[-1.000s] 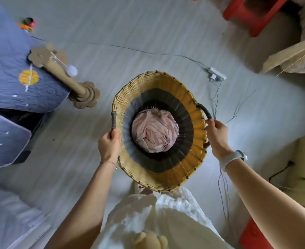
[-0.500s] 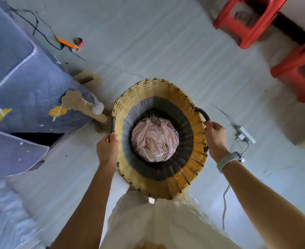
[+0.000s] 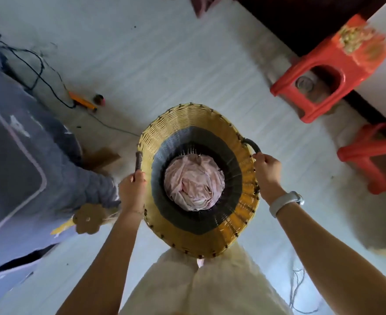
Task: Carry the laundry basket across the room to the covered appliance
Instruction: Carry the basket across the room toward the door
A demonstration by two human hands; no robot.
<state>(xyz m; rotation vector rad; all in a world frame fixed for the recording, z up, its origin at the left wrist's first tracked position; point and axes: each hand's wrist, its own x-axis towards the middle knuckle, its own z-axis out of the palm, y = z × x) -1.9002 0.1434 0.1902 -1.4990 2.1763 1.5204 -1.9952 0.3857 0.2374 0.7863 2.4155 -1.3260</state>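
Observation:
A round woven laundry basket [image 3: 187, 123], yellow at the rim and dark lower down, hangs in front of me above the pale floor. A bundle of pink cloth [image 3: 193, 181] lies in its bottom. My left hand [image 3: 133, 188] is closed around the dark handle on the basket's left side. My right hand [image 3: 267, 172] grips the dark handle on the right side; a white watch sits on that wrist. On the left stands a large object under a blue-grey quilted cover [image 3: 17, 155].
Two red plastic stools [image 3: 319, 71] stand at the right, near a dark wall base. A black cable [image 3: 35, 71], an orange tool [image 3: 83, 102] and a small round item lie on the floor at upper left. A cardboard flower-shaped piece [image 3: 88, 218] sits beside the cover.
The basket stays held by both handles while the floor slides past: the red stools have come closer on the right, the covered object and orange tool nearer on the left, the white power strip is gone from view.

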